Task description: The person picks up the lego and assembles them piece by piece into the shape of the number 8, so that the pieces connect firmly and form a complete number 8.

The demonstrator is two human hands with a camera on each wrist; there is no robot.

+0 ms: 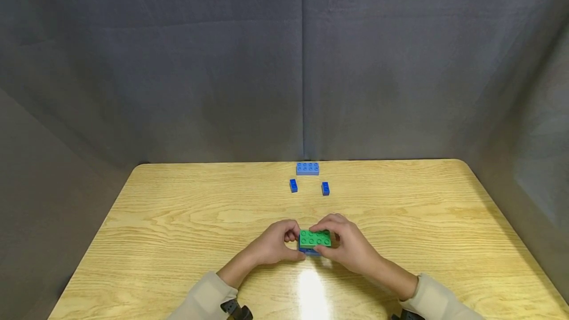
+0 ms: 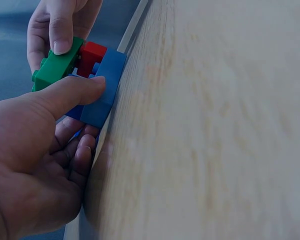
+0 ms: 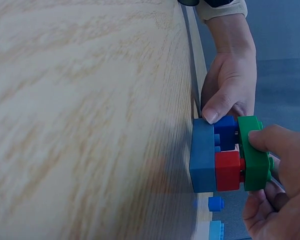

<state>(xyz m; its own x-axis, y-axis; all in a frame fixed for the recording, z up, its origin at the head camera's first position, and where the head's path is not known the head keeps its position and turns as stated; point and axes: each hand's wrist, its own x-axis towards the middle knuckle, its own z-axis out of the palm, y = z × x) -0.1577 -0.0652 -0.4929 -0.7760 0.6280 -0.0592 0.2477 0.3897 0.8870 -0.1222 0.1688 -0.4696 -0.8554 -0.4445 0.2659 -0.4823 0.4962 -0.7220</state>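
Note:
A small stack of toy building bricks stands near the front of the table between both hands. At its bottom is a medium-blue brick [image 3: 202, 155]; on that, a red brick [image 3: 227, 171] and a dark blue brick [image 3: 225, 132] stand side by side with a space between them. My right hand [image 1: 351, 246] pinches a green eight-stud brick [image 1: 314, 239] above these two. In the right wrist view, studs show in a narrow gap under the green brick. My left hand [image 1: 273, 244] holds the medium-blue brick, thumb on its near side; its other fingertips are partly hidden.
Farther back on the wooden table [image 1: 200, 211] lie a lighter blue eight-stud brick [image 1: 307, 169] and two small dark blue bricks, one to the left [image 1: 293, 185] and one to the right. Dark grey cloth [image 1: 222, 88] hangs behind the table.

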